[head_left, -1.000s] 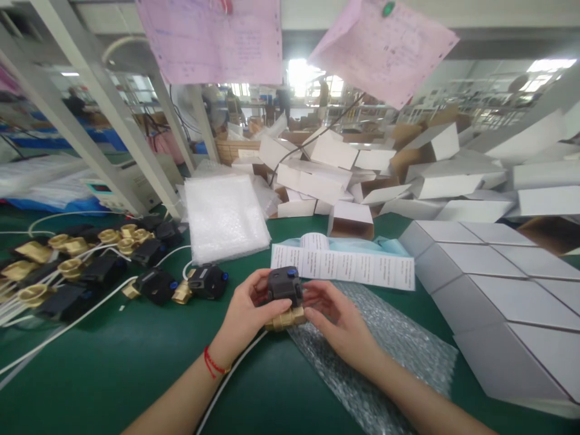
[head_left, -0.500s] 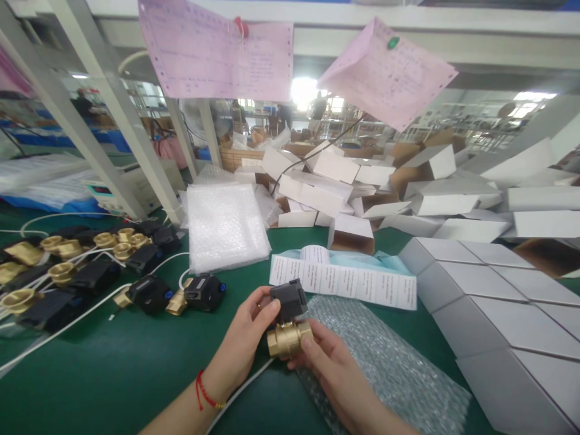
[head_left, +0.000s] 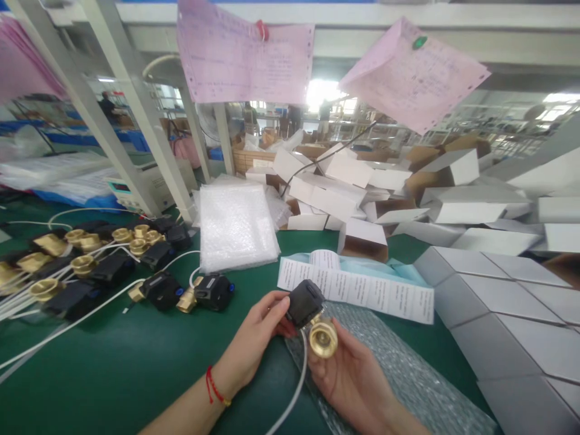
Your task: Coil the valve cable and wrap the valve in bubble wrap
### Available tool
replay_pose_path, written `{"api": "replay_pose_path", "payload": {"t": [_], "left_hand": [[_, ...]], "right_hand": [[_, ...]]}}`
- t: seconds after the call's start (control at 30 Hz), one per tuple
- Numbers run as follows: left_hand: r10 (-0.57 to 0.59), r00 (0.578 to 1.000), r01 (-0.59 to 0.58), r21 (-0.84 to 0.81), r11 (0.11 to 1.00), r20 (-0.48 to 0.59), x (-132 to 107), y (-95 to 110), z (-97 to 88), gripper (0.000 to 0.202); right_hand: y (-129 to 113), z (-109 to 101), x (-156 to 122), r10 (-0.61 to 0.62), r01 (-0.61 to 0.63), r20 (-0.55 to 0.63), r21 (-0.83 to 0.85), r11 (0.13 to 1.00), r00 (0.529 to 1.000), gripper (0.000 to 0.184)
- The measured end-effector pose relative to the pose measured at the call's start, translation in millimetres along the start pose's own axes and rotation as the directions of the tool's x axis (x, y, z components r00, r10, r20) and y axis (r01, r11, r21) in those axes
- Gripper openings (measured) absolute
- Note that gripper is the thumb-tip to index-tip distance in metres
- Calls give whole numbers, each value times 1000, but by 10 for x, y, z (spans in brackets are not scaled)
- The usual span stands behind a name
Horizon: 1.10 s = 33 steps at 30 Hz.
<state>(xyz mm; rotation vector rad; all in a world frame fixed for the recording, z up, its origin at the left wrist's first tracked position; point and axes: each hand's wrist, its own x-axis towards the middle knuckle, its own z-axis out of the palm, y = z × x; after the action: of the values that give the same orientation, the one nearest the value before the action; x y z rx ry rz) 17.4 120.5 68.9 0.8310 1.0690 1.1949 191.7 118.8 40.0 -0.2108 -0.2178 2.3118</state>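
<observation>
The left hand [head_left: 260, 338] pinches the valve [head_left: 309, 310] by its black top [head_left: 303, 302], and the right hand [head_left: 351, 377] seems to cup its brass end [head_left: 334, 339], up by the wrap [head_left: 394, 359]. It looks hard, smooth and likely heavy, so hold the brass. Before, its side showed; now its round hole faces us.

The left forearm [head_left: 188, 403] slants in from seven o'clock, the left grip [head_left: 259, 331] pinching toward two, the right grip [head_left: 356, 377], fingers [head_left: 318, 365] curled, pointing toward ten.
</observation>
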Motion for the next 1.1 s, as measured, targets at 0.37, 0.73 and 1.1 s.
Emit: {"api": "replay_pose_path", "payload": {"t": [0.37,0.73,1.1], "left_hand": [[-130,991,131,35,991,-43,-22,-20,0,87],[-221,973,229,-208,951,60,-75,61,29,48],[-460,884,380,-700,605,83,14,316,-31,60]], "right_hand": [[149,-107,-65,-181,141,-22,-540,830,983,46],[145,-124,-96,-183,181,68,-670,720,981,48],[32,-60,-53,-192,184,61,-657,731,979,46]]}}
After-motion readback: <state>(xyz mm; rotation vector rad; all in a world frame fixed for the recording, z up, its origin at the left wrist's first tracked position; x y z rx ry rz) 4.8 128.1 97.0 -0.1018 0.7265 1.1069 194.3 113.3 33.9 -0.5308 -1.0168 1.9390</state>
